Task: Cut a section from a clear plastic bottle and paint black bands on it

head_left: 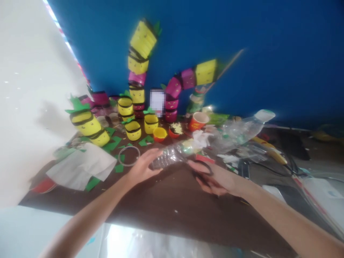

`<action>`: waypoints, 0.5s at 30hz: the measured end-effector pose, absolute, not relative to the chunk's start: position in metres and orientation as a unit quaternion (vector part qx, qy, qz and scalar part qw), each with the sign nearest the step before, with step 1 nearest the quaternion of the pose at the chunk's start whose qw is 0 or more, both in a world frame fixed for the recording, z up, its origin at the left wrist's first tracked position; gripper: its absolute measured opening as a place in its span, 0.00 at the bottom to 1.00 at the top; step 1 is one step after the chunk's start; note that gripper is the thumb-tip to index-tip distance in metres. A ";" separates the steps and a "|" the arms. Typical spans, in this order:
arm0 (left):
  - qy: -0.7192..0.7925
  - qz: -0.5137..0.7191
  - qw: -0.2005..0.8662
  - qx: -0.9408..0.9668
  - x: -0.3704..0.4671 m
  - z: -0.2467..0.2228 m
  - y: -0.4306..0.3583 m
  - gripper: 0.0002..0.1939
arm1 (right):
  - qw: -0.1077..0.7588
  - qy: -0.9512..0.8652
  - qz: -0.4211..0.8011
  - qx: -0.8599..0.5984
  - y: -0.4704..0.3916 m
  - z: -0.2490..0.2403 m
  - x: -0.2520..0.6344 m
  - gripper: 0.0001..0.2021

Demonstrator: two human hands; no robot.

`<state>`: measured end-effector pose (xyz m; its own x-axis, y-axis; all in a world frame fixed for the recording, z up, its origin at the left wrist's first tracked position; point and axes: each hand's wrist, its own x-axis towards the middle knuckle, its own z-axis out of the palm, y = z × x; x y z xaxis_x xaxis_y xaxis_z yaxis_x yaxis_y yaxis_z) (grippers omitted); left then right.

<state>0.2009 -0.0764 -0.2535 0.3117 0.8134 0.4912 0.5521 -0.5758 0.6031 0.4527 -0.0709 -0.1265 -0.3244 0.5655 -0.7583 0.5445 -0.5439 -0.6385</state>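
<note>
Clear ribbed bottle (172,155) above the surface (166,200), clasped at one end in left hand's (143,166) grip; black-handled scissors (209,167) within right hand's (217,179) grip; behind, red cup (198,123), print too blurred to read.

A yellow cup pair (88,125) leans at nine o'clock on the counter (150,209), white paper (83,166) lying toward eight. A tall stack (138,66) rises at eleven, an arched stack (173,89) at one, before the blue wall (182,32) at twelve. A red cup (195,125) tilts near centre; a long yellow object (272,152) lies at three.
</note>
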 end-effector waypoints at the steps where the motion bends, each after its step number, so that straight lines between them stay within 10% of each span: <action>1: 0.430 0.398 0.165 0.793 0.201 -0.252 -0.076 0.31 | 0.010 -0.477 0.662 -0.578 -0.068 -0.126 0.452 0.29; 15: 0.415 0.426 0.093 0.799 0.201 -0.256 -0.071 0.24 | -0.019 -0.495 0.657 -0.568 -0.065 -0.129 0.455 0.29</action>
